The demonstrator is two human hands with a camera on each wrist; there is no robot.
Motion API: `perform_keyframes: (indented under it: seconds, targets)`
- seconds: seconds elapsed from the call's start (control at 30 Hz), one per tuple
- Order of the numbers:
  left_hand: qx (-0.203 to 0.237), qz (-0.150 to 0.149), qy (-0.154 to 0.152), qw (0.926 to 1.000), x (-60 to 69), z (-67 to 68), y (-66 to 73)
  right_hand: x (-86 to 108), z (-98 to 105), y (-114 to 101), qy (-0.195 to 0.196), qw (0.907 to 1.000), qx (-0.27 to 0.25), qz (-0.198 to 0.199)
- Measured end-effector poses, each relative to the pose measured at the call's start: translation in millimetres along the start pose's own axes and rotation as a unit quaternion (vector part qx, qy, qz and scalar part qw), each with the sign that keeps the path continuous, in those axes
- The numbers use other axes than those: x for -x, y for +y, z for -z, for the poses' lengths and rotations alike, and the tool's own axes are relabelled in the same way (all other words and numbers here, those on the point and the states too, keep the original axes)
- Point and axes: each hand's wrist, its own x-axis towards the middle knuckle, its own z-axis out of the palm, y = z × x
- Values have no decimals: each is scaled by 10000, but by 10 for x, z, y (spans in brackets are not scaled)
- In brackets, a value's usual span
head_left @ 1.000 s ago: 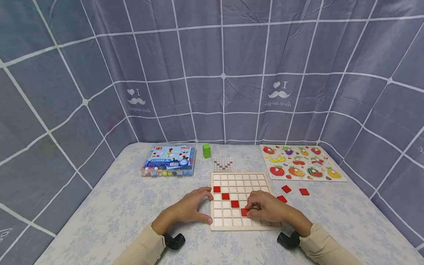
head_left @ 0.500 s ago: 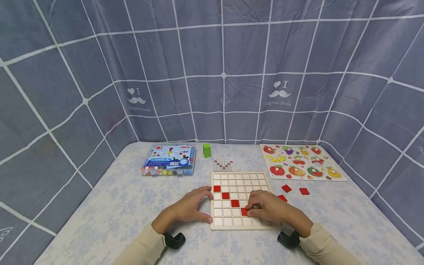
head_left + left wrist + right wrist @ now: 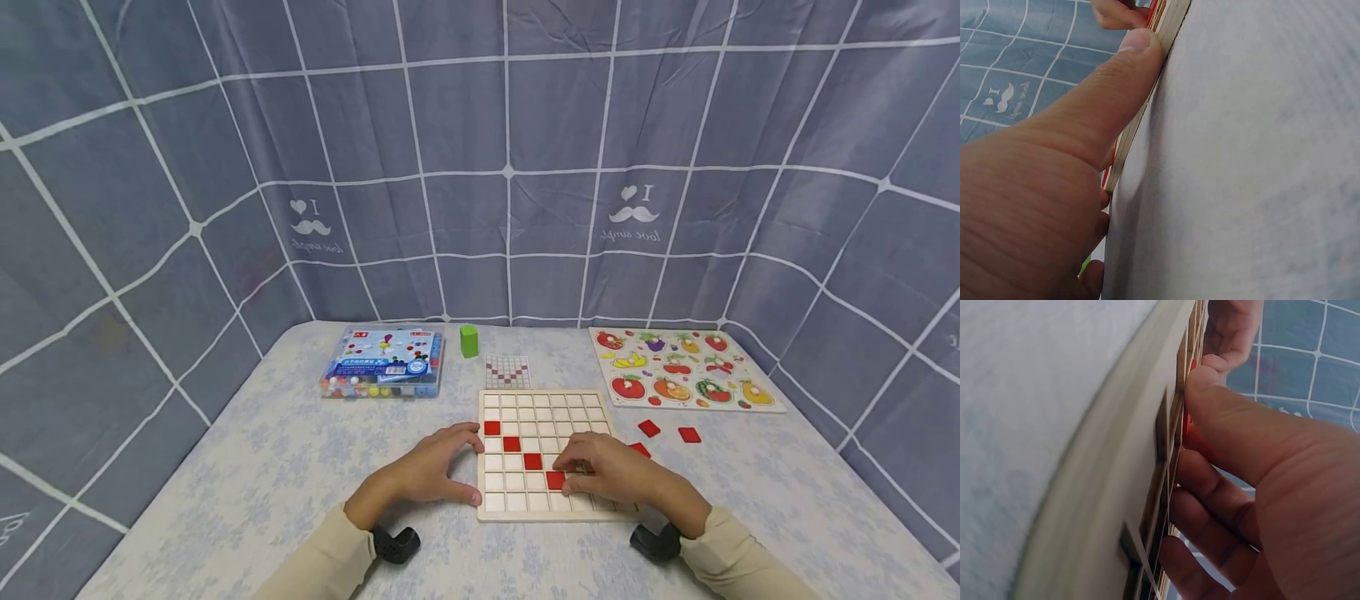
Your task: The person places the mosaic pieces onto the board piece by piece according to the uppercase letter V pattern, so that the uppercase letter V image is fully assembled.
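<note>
A light wooden grid board (image 3: 507,504) lies in front of me. Red square tiles sit in a diagonal from its left side: an upper one (image 3: 492,427), then a second (image 3: 512,444), a third (image 3: 532,462) and the lowest (image 3: 555,480). My left hand (image 3: 427,468) touches the board's left edge with thumb and fingertips spread along it, the thumb (image 3: 1138,47) against the side. Over the board's lower right, my right hand (image 3: 609,471) has thumb and index slightly apart at the lowest tile. The right thumb (image 3: 1210,387) hides part of that red tile in the right wrist view.
Loose red tiles lie right of the board, one nearer (image 3: 648,427) and one farther right (image 3: 688,434); another (image 3: 640,449) is partly hidden by my hand. Behind are a pattern card (image 3: 507,372), a green block (image 3: 468,342), a plastic parts box (image 3: 384,367) and a fruit puzzle (image 3: 686,371).
My right thumb and index finger have parted a little, and more of the lowest red tile shows in its cell. My left hand stays at the board's edge.
</note>
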Motion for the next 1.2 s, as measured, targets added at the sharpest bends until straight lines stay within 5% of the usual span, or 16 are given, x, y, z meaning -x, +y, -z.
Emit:
perform_keyframes:
  seconds: [0.4,0.67,0.97,1.2]
  targets:
    - [-91,-55,-3,9999,-27,-6,14,107,81,-58,570,9972,283,-391]
    - [-72,32,11,10000,-11,6,2,462,309,224,842,9913,291,-974]
    - [-20,40,29,10000,11,-10,-7,897,552,554,1608,9667,451,-1940]
    - [-15,-25,24,10000,1,-9,-3,1110,627,784,1599,9556,796,-2344]
